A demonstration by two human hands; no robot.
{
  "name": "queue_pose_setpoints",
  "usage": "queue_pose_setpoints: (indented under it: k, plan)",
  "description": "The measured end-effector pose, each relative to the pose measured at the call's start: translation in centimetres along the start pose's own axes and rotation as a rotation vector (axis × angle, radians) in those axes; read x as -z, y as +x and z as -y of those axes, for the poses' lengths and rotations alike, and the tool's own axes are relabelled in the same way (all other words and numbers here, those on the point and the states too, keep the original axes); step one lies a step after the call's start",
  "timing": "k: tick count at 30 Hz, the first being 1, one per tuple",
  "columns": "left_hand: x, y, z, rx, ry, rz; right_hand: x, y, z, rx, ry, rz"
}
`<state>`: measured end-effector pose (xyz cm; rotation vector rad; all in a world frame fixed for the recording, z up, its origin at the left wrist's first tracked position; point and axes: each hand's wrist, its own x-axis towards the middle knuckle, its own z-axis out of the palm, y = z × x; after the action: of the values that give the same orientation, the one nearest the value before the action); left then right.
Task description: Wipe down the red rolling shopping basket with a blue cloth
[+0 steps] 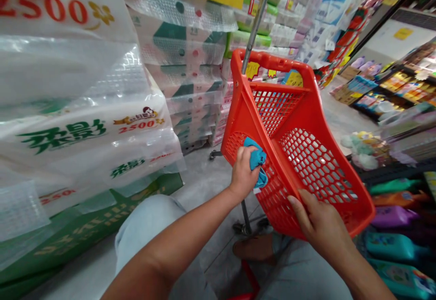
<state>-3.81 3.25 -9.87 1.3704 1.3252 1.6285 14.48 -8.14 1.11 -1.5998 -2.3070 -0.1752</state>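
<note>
The left hand [243,172] pinched a blue cloth [257,159] against a tilted red plastic basket [272,61] while the right hand [318,222] gripped its edge; a slip risked dropping it.

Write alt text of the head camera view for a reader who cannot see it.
A left hand holds a blue cloth to a red plastic mesh basket gripped by the right hand, beside stacked plastic-wrapped packs and shop shelves.

Left hand [243,172] curled closed, palm forward — right hand [318,220] gripping, its fingers spread.
</note>
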Motion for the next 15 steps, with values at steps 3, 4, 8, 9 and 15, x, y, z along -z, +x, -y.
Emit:
queue_pose_setpoints:
  k: [3, 4, 8, 9, 15]
  plan:
    - [0.6, 0.7, 1.2, 0.045, 0.030, -0.055, 0.0, 0.0, -0.1, -0.002, 0.031, 0.012]
    - [0.8, 0.9, 1.9, 0.086, 0.042, -0.103, 0.0, 0.0, 0.0, -0.007, 0.044, 0.020]
    - [0.9, 1.5, 3.3, 0.194, 0.070, -0.235, 0.1, 0.1, 0.1, -0.025, 0.076, 0.059]
    - [1.0, 1.7, 3.0, 0.183, 0.073, -0.243, 0.0, 0.1, 0.2, -0.025, 0.079, 0.060]
    - [2.3, 3.9, 1.6, 0.143, 0.077, -0.240, -0.1, 0.0, 0.4, -0.016, 0.080, 0.064]
